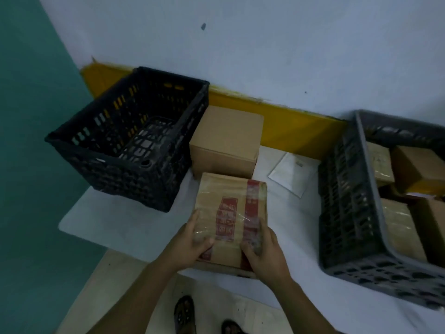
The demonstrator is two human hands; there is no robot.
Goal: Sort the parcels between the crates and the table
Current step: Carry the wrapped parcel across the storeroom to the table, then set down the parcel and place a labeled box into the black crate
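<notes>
White cloth covers the counter point(115, 225), pushed up to a pale wall with a yellow strip point(289, 126) along its base; teal wall on the left, tan floor below, and we see our sandals point(184, 314) at the bottom edge. Black crate point(125, 141) sits at the counter's left end, nothing visible inside it. Grey crate point(349, 213) sits at the right end with several brown parcels point(399, 227) inside. Between the crates, a plain cardboard box point(226, 138) stands near the wall, just beside the black crate. Flat white envelope point(292, 173) lies on the cloth near the grey crate. Taped parcel point(231, 213), brown with red print under clear tape, sits in front of the plain box, close to the counter's near edge. Our left hand point(190, 242) grips its near-left corner, thumb on top. Our right hand point(263, 249) grips the near-right corner, fingers curled over the top. We cannot tell whether the parcel is lifted or resting.
</notes>
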